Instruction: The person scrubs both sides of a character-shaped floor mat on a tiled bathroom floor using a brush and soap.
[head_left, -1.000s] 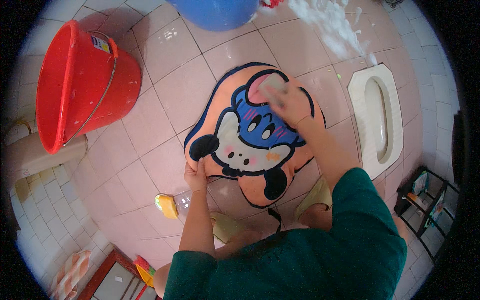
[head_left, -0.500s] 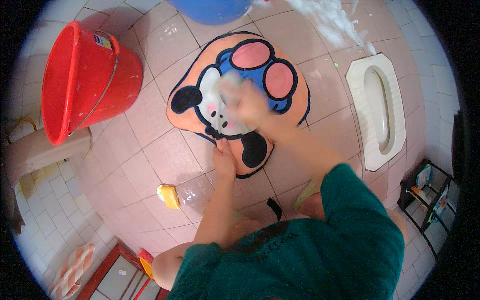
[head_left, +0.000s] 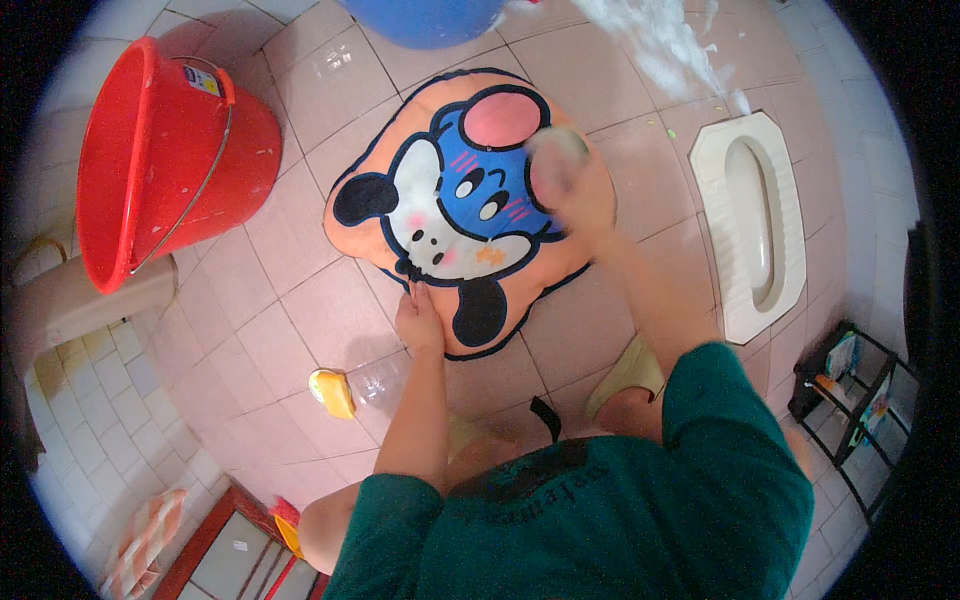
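Observation:
A cartoon-printed mat (head_left: 460, 335), orange with a white-and-blue character, lies on the pink tiles in front of me. My left hand (head_left: 420, 318) grips its near edge, fingers pressed together by the black-eared white face. Over the pink circle at the mat's right side is my right hand (head_left: 585, 200), smeared by motion. It is closed round a pale greenish oval scrubber (head_left: 562, 150), too blurred to tell its exact kind. White marks that look like suds show on the printed face.
A red bucket (head_left: 190, 170) stands at left, with a blue tub (head_left: 425, 20) at the top. On the right are a white squat toilet (head_left: 750, 225), foam-like white stuff (head_left: 660, 45) and a black rack (head_left: 855, 400). A yellow-and-white item (head_left: 333, 393) lies near my left forearm.
My right hand has swept right with the scrubber, from the white face to the pink circle, uncovering the blue face. My left hand and the mat's near edge have shifted slightly left.

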